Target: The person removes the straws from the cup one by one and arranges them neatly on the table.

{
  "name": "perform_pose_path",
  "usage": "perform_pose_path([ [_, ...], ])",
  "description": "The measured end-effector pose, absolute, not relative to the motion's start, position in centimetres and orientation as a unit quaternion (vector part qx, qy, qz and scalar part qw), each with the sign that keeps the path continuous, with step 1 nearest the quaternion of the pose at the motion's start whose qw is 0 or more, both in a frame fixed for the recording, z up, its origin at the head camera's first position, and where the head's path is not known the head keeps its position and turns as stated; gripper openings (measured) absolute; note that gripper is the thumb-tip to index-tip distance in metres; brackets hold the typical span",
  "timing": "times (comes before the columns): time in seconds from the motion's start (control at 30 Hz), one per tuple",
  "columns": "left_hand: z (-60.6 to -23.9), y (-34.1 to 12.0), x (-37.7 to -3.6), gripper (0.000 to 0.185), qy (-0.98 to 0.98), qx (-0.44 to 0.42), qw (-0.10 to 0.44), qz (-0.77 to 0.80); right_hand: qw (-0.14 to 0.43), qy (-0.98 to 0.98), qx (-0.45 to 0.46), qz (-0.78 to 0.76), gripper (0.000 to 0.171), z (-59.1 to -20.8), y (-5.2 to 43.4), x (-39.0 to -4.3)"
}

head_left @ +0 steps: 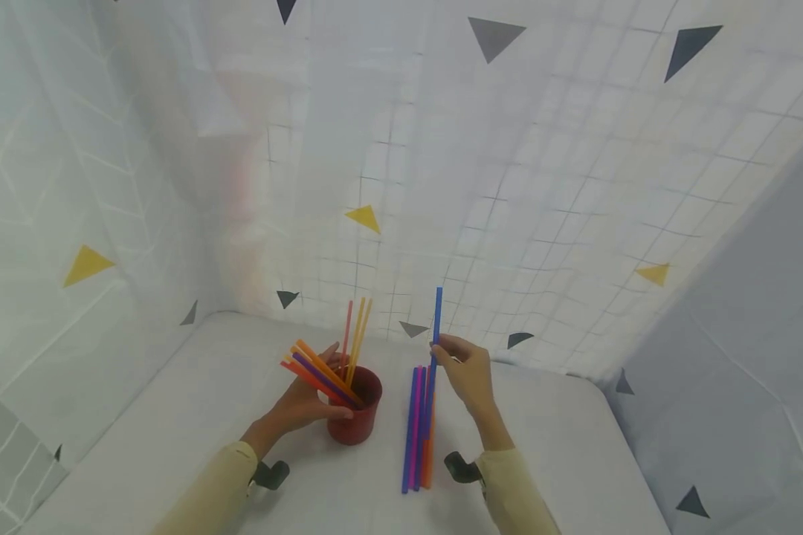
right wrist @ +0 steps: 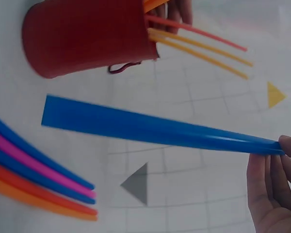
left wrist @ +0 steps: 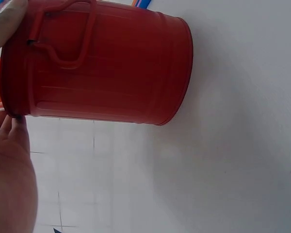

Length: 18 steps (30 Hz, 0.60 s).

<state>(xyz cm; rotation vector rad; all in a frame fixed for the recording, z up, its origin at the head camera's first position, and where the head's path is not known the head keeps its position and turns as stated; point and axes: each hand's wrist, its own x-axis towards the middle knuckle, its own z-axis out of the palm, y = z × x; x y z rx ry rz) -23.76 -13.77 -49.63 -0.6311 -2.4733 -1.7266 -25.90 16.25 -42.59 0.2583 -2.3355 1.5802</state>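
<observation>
Pinched the long blue plastic straw (head_left: 436, 327) upright in the right hand's fingers (head_left: 442, 349), at three o'clock of the red metal bucket (head_left: 356, 416) clasped by the left hand (head_left: 304, 401); needed tipping mouthward, steady.

On the white table (head_left: 194, 416), the left hand (head_left: 304, 401) wraps round a red bucket (head_left: 356, 412) holding orange, red and purple straws (head_left: 334, 364). The right hand (head_left: 470, 371) pinches a blue straw (head_left: 436, 334) upright, its lower end seemingly clear of the table. A row of blue, pink and orange straws (head_left: 418, 431) lies just beside the bucket.
</observation>
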Motion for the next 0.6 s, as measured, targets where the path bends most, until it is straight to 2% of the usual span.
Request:
perform_pose_path([
  [0.3, -48.5, -13.8, -23.1, 0.112, -0.805, -0.202, 0.018, -0.558, 0.079, -0.828, -0.013, 0.556, 0.036, -46.5, 18.4, -25.7],
  [0.6, -49.0, -13.8, -23.2, 0.109, -0.801, -0.211, 0.024, -0.560, 0.050, -0.830, -0.076, 0.550, 0.035, -50.1, 19.8, -26.0],
])
